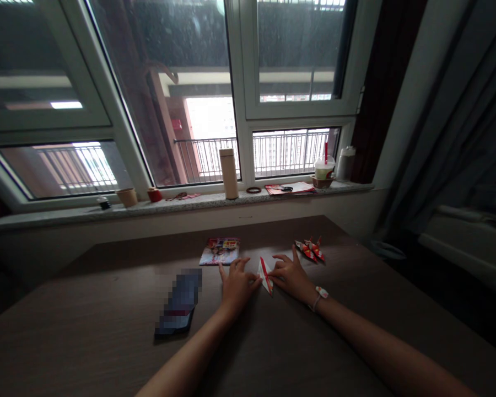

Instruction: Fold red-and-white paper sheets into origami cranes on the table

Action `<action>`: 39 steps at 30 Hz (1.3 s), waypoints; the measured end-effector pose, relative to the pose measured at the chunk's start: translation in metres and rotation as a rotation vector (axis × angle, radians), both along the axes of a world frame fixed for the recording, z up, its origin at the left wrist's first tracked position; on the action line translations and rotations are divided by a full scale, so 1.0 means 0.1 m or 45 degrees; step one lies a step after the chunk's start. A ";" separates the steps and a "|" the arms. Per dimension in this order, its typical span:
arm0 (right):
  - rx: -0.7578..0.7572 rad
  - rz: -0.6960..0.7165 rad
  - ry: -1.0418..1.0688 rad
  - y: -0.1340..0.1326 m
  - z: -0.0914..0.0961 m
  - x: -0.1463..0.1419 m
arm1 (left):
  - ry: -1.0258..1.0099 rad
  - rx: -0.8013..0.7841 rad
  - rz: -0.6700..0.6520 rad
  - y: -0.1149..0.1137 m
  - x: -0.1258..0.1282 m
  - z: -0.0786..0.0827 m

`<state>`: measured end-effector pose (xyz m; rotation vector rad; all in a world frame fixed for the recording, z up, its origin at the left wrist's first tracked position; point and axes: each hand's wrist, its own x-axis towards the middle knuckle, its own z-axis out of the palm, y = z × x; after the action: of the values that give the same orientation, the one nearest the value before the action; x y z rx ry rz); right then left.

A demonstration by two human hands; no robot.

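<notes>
On the table between my hands lies a small piece of folded paper (264, 274), a narrow white diamond with a red stripe. My left hand (236, 284) has its thumb and finger at the paper's left edge, its other fingers raised and apart. From the other side, the fingertips of my right hand (292, 275) pinch the right edge, with one finger lifted. Its wrist wears a bracelet with a light charm. Just beyond the right hand sit several red and white folded-paper pieces (310, 250), which look like cranes.
A printed packet (220, 252) lies beyond my left hand, and a dark, partly pixelated phone-like object (179, 303) is left of my forearm. The windowsill (186, 203) holds a beige flask (228, 173), a paper cup (127, 197), scissors (287, 188) on papers, and a drink cup (324, 168).
</notes>
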<state>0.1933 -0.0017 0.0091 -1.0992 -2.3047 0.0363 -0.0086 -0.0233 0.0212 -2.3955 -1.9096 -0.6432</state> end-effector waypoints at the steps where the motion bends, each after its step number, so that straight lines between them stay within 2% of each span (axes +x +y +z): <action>1: -0.004 0.001 -0.002 0.00 0.00 0.00 | 0.010 0.029 -0.011 -0.01 0.00 -0.01; 10: -0.079 -0.012 -0.020 0.00 0.00 -0.02 | -0.024 -0.049 0.035 0.07 -0.02 -0.04; 20: -0.121 -0.047 0.005 -0.02 0.01 -0.01 | -0.088 -0.035 -0.041 0.06 0.02 -0.06; 32: -0.060 -0.044 -0.048 -0.02 0.02 -0.02 | -0.012 -0.033 -0.120 0.06 -0.02 -0.05; 39: -0.090 -0.123 0.000 -0.01 -0.01 -0.02 | 0.051 -0.012 -0.141 0.05 -0.02 -0.06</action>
<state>0.1918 -0.0022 0.0082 -1.2445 -2.2623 0.0808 -0.0107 -0.0183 0.0150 -2.5140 -1.7800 -0.5872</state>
